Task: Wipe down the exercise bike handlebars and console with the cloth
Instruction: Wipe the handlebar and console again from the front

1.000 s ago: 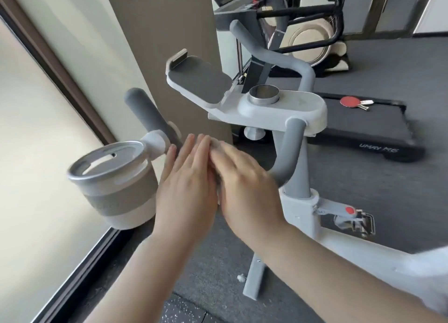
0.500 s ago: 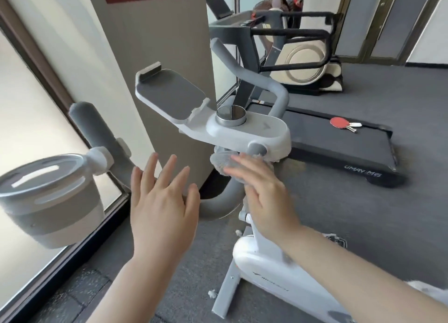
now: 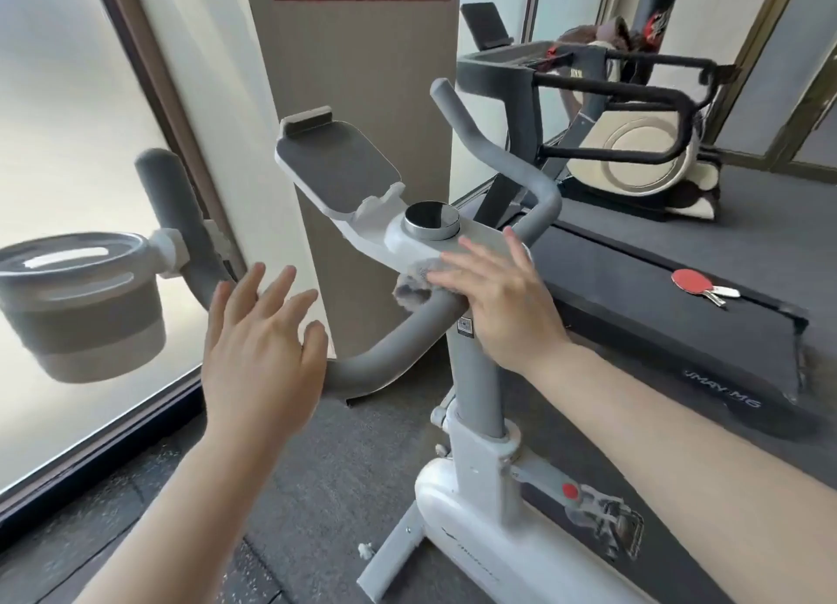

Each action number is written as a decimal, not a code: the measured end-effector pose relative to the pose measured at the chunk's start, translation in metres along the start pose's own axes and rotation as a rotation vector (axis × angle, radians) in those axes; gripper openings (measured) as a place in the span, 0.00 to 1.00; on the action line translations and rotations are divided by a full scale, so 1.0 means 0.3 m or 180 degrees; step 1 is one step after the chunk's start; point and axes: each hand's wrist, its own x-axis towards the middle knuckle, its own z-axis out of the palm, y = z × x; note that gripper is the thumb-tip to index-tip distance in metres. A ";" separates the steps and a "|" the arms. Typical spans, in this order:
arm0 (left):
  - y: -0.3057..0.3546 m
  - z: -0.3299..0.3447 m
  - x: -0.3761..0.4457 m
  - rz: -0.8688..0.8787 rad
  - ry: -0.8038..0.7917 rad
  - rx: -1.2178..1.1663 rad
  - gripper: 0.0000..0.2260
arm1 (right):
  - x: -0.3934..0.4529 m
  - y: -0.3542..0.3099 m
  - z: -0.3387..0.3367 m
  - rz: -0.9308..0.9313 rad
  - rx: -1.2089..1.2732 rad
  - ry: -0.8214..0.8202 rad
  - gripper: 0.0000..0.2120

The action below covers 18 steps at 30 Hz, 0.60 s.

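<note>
A small grey cloth (image 3: 414,284) lies bunched against the grey foam handlebars (image 3: 389,354), just under the white console (image 3: 480,241) with its round metal knob.

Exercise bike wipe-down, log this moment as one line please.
right hand presses cloth on handlebar by console | left hand open, holds nothing | cup holder untouched

The only lettering I can read is on the front edge of the treadmill (image 3: 743,390) to my right: pale letters spelling "UMAY M6". There is a small label (image 3: 464,325) on the bike's post and faint print on its white base (image 3: 475,562), both too blurred to make out.
</note>
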 end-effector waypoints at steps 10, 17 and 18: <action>0.014 0.008 -0.017 -0.0213 0.0103 -0.0225 0.22 | -0.090 -0.165 0.066 -0.0493 0.0571 0.0256 0.21; 0.012 0.008 -0.029 -0.0388 0.0143 -0.0687 0.22 | -0.146 -0.443 0.186 0.0218 0.1065 0.0798 0.17; 0.002 0.000 -0.028 -0.0350 0.0092 -0.0767 0.22 | -0.133 -0.452 0.175 -0.0019 0.1023 0.0732 0.17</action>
